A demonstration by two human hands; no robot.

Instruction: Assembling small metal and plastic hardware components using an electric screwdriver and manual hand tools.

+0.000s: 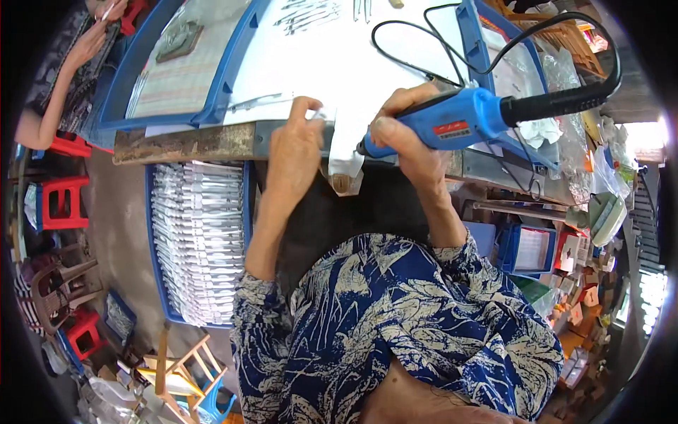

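Note:
My right hand (413, 141) is wrapped round a blue corded power tool (452, 120). Its dark nose points left, close to a narrow white-covered piece (346, 145) at the bench's near edge. A brown block (344, 184) with a dark mark juts out below that piece. Just left of it, my left hand (296, 148) has its fingers bent together; a small pale bit shows near the fingertips, too small to name. Beyond that hand a slim metal piece (258, 101) lies on the white work surface (311, 60). Several slender metal parts (307, 15) lie farther back.
Blue trays (219, 106) flank the white surface. The tool's black cord (607, 78) loops over the right side. A blue crate (152, 240) of stacked metal pieces stands low at my left. Red stools (63, 201) and another person's arm (53, 106) are farther left.

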